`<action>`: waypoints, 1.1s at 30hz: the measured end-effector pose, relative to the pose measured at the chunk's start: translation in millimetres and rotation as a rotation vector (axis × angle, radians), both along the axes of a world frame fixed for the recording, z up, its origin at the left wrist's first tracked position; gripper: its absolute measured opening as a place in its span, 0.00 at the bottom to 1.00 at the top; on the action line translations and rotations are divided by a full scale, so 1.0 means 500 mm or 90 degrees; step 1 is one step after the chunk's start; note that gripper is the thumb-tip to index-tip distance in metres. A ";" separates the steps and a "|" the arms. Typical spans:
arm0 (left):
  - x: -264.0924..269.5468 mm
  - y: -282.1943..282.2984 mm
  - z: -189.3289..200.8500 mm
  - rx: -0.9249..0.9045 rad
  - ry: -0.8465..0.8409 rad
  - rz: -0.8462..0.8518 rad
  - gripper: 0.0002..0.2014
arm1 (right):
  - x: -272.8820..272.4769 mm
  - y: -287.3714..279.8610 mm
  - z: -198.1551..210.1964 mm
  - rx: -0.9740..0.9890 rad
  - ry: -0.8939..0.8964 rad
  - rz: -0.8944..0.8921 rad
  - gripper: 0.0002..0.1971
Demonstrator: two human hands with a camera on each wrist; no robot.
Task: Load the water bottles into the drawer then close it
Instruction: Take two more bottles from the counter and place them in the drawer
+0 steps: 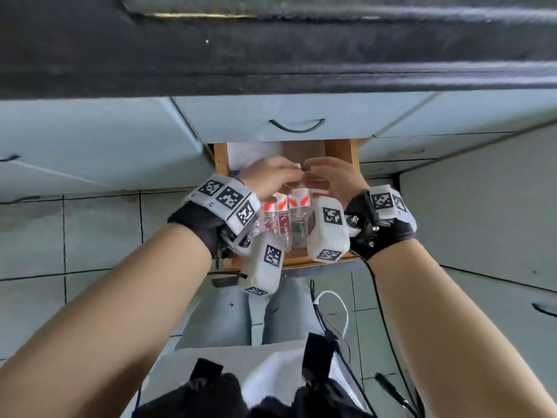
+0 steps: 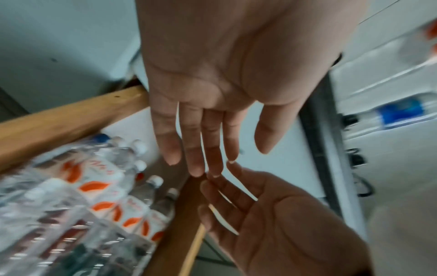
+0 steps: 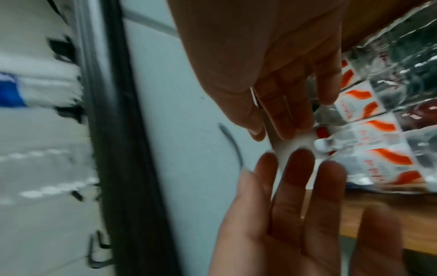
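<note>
The wooden drawer [image 1: 221, 161] is pulled out below the counter. Several clear water bottles [image 1: 297, 212] with white and orange labels lie side by side in it, caps toward the cabinet. Both hands hover over their cap ends. My left hand [image 1: 272, 173] and right hand [image 1: 331, 173] have straight fingers, fingertips almost meeting, and hold nothing. The left wrist view shows the left hand [image 2: 201, 149] palm-on above the bottles [image 2: 99, 186], the right hand [image 2: 260, 214] opposite. The right wrist view shows the right hand [image 3: 283, 112], the left hand [image 3: 295, 196] and the bottles [image 3: 378, 130].
A shut drawer front with a black handle [image 1: 297, 126] sits right above the open drawer, under the dark countertop [image 1: 271, 55]. A blurred blue-labelled bottle [image 2: 402, 112] shows beyond the counter edge. My legs [image 1: 241, 312] and loose cables [image 1: 331, 306] are just before the drawer front.
</note>
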State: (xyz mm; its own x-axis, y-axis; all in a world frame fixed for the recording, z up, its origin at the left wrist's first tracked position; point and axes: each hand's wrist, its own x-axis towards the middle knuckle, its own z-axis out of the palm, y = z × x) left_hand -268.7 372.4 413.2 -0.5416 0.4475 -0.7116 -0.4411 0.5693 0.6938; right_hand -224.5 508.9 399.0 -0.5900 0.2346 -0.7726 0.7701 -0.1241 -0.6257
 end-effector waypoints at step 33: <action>-0.269 0.316 0.369 0.266 0.499 0.505 0.49 | -0.459 0.439 0.347 0.268 0.520 -0.106 0.52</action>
State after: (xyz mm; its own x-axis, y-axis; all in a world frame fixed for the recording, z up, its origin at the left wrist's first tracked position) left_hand -403.2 530.4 598.0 -0.9942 -0.0899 0.0587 0.0594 -0.0058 0.9982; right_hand -454.1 728.6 572.3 -0.8466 0.5310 0.0347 0.0643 0.1668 -0.9839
